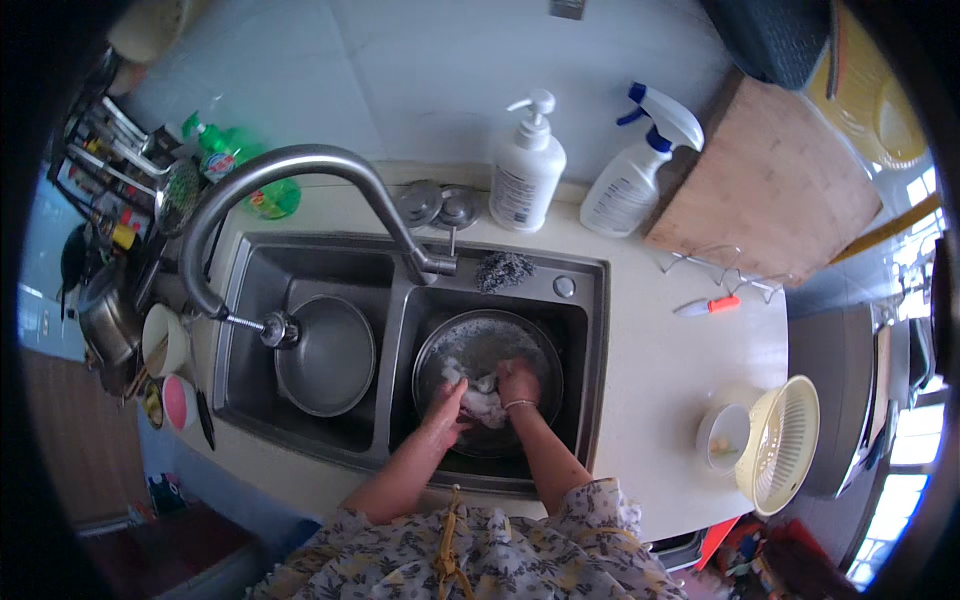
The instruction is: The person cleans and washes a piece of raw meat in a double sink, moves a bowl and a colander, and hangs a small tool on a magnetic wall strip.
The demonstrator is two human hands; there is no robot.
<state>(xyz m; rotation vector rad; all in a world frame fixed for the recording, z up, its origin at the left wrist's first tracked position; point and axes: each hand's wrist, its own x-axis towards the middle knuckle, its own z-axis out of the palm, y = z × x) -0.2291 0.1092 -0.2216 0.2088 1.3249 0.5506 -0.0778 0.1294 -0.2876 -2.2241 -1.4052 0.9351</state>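
A round metal basin of sudsy water sits in the right bowl of the steel double sink. Within it, my left hand touches the left side of a wet white cloth, fingers spread and thumb up. My right hand, with a bracelet at the wrist, is bent over the cloth's right side, its fingertips partly hidden. In the left sink bowl lies another round metal pan, below the head of the curved steel faucet.
Behind the sink stand a white pump bottle and a spray bottle. A steel scourer rests on the sink's back ledge. On the right counter are an orange-handled knife, a small bowl and a yellow colander.
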